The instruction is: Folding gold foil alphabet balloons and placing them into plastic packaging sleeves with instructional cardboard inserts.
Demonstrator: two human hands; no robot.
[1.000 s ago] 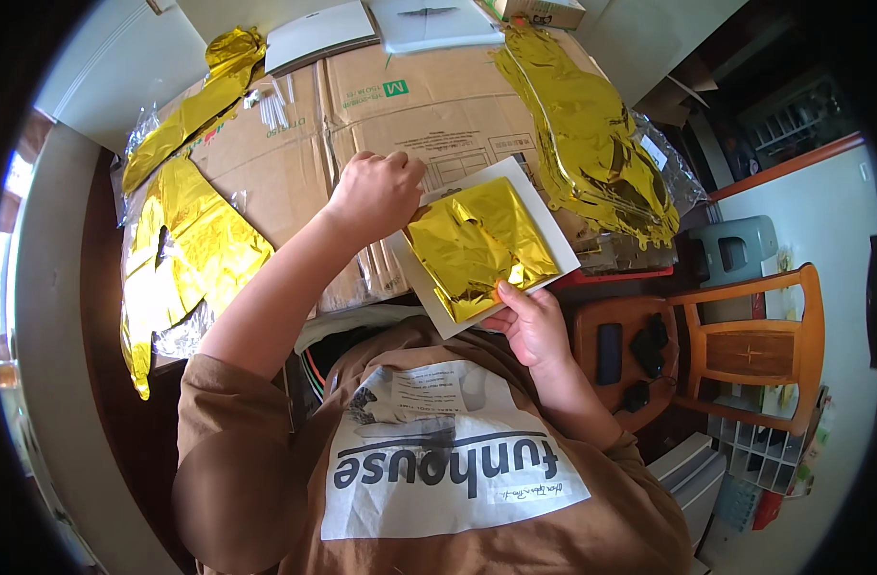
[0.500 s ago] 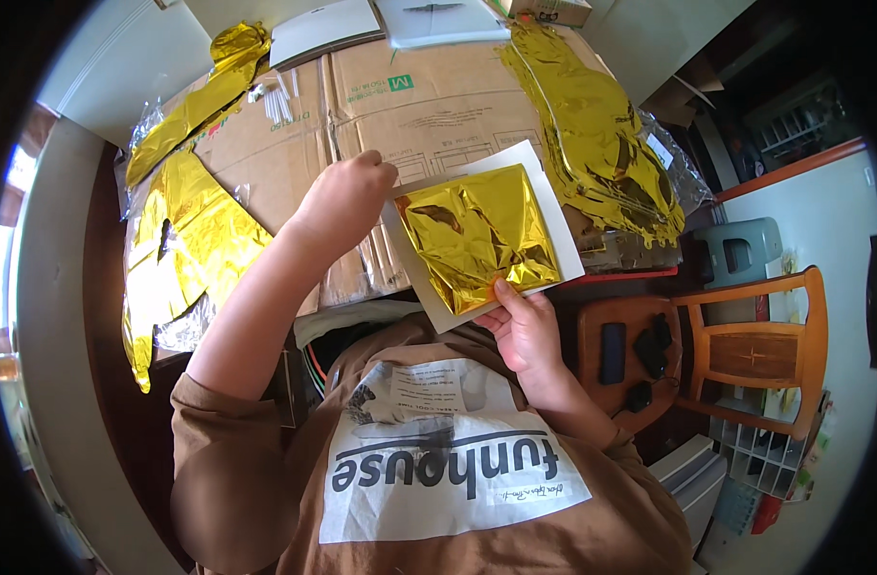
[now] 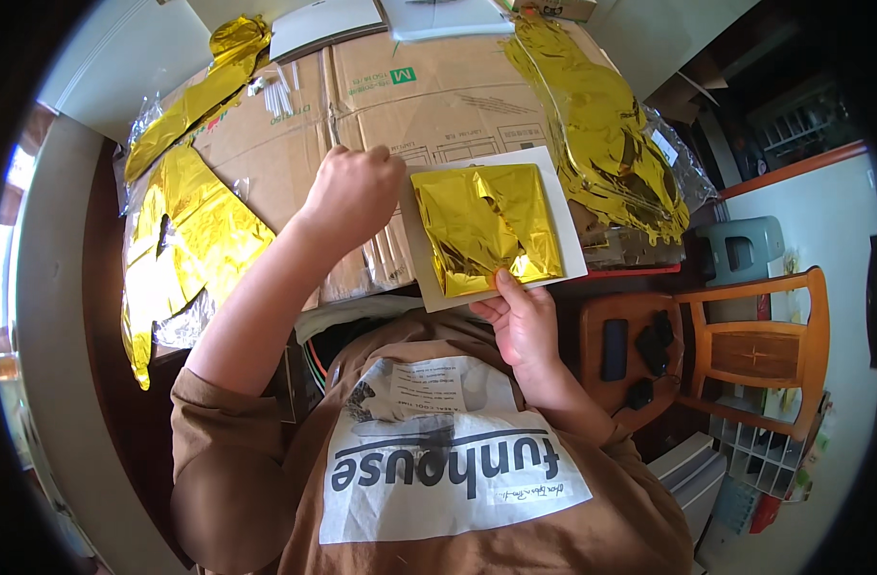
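Between my right thumb and fingers I hold a white card [image 3: 565, 225] by its lower edge. A folded gold foil sheet [image 3: 486, 230] lies flat on the card, pinned under the thumb of my right hand [image 3: 524, 321]. My left hand [image 3: 355, 192] is closed at the card's upper left, its knuckles up. Its fingertips are turned away, so whatever they grip, if anything, is hidden. Both hands are at the near edge of a cardboard-covered table [image 3: 390, 115].
Gold foil pieces lie at the left [image 3: 194, 206], far left [image 3: 204, 101] and right [image 3: 601, 134]. Small white strips [image 3: 283, 93] rest near flat white sheets [image 3: 325, 29] at the back. A wooden chair [image 3: 745, 355] bearing dark objects stands at right, by a grey-green stool [image 3: 740, 251].
The card and foil have turned more upright and shifted slightly right. My left hand has moved slightly right, still closed. My right hand keeps its hold.
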